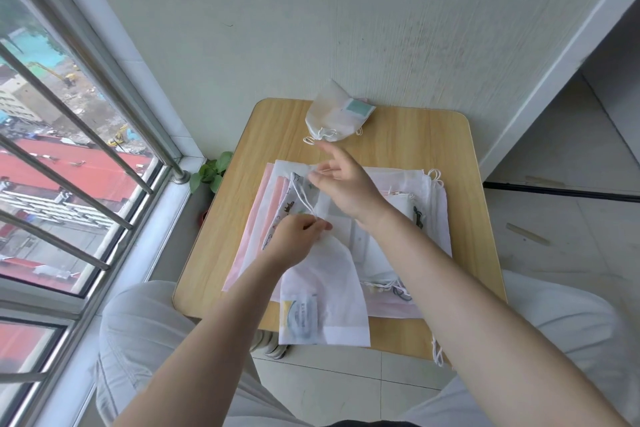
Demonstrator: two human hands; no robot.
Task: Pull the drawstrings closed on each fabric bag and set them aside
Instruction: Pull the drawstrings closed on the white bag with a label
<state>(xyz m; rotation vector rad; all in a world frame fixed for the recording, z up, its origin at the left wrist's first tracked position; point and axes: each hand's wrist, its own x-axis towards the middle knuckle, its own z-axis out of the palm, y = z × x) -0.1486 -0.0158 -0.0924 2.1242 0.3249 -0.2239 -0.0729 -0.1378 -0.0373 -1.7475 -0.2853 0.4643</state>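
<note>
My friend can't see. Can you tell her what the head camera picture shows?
A person's left hand pinches a white drawstring while the right hand holds the mouth of a white fabric bag on a stack of bags. One cinched bag sits at the far edge of the wooden table.

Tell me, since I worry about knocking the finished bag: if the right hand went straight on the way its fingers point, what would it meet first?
Probably the closed bag at the table's far edge. The right hand points up and away toward its loose cord loops, which lie nearest. Height above the table is unclear, so it might pass over them.
</note>
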